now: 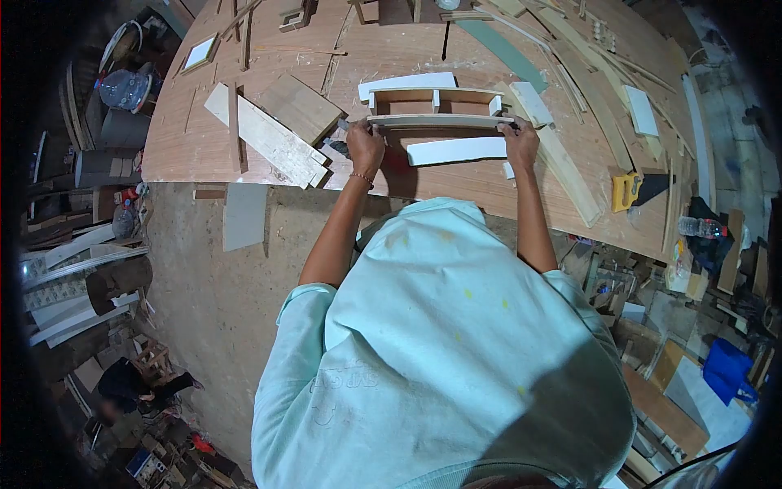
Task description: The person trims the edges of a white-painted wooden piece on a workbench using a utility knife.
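While left hand (366, 147) and right hand (522, 147) hold wooden frame (440, 121) near its ends, apparently aligning it, next move likely needs even support.

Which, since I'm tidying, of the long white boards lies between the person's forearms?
The white board on the body side of the wooden frame; others lie beyond or right of it.

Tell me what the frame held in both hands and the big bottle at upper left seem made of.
Frame: probably bare wood, judging by matte tan surfaces; its white dividers may be painted or laminated. Bottle: probably plastic, clear and glossy, since it is see-through with bright highlights.
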Demonstrator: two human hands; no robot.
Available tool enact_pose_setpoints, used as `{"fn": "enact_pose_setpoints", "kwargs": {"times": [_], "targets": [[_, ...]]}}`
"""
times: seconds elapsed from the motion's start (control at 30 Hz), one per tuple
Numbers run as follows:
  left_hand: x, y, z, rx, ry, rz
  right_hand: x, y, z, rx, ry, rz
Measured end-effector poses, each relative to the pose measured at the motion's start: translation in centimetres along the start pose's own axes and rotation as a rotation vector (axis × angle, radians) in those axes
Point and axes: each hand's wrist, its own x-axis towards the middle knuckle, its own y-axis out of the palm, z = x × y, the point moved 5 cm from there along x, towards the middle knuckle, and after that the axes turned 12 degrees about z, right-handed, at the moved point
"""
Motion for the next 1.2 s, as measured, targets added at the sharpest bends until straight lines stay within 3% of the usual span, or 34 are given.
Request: {"fn": "enact_pose_setpoints", "kwargs": {"times": [0.1,0.17,0.53,0.6,0.7,1.2], "targets": [[0.1,0.2,-0.2,-0.012,-0.035,0.008,0.0,0.4,-0.5,-0.029,0.074,-0.002],[-0.3,-0.3,-1.3,-0.141,-0.174,0.109,0.1,0.5,-0.9,-0.055,0.072,-0.009],[0.2,1.0,-0.1,-0.028,-0.104,0.057,1.3,1.6,-2.1,-0.223,0.137,0.015],[0.3,1.3,0.1,-0.07,-0.136,0.111,1.1,1.5,-1.7,-0.259,0.118,-0.062],[0.5,1.2,-0.2,-0.044,-0.126,0.104,1.0,1.4,-1.6,-0.128,0.179,-0.049],[0.8,1.1,-0.3,-0.111,-0.134,0.085,1.5,1.6,-0.8,-0.149,0.106,-0.072]]}}
